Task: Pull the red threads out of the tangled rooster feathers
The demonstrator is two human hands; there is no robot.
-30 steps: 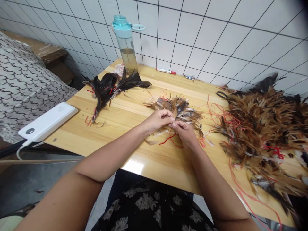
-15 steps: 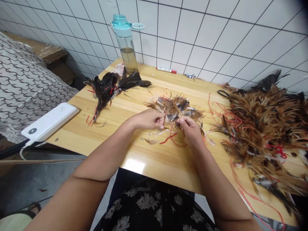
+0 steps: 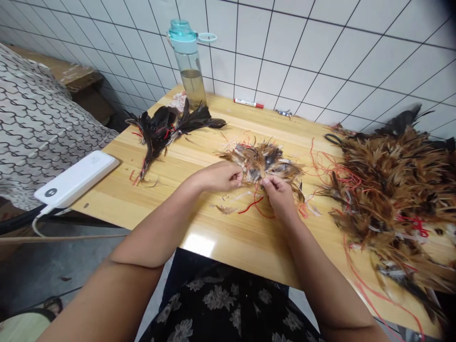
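A loose pile of brown, grey and white feathers (image 3: pixel 274 161) lies mid-table in front of me. At its left edge my left hand (image 3: pixel 226 176) is closed, fingers curled in; what it holds, if anything, is hidden. My right hand (image 3: pixel 280 194) pinches a small tan feather (image 3: pixel 262 167) between thumb and finger at the pile's near side. Red yarn pieces (image 3: pixel 251 205) and a loose feather (image 3: pixel 226 209) lie on the wooden table (image 3: pixel 149 209) just below the hands.
Bundles of brown feathers (image 3: pixel 395 175) cover the right side, with red string (image 3: pixel 331 164) trailing beside them. Black feathers (image 3: pixel 160 128) tied with red lie left. A water bottle (image 3: pixel 192 71), a red marker (image 3: pixel 248 103) and a white power bank (image 3: pixel 78 178) are around the edges.
My right hand has shifted slightly left, towards the left hand, still pinching at the pile. The left hand stays closed in nearly the same place. The view has moved slightly.
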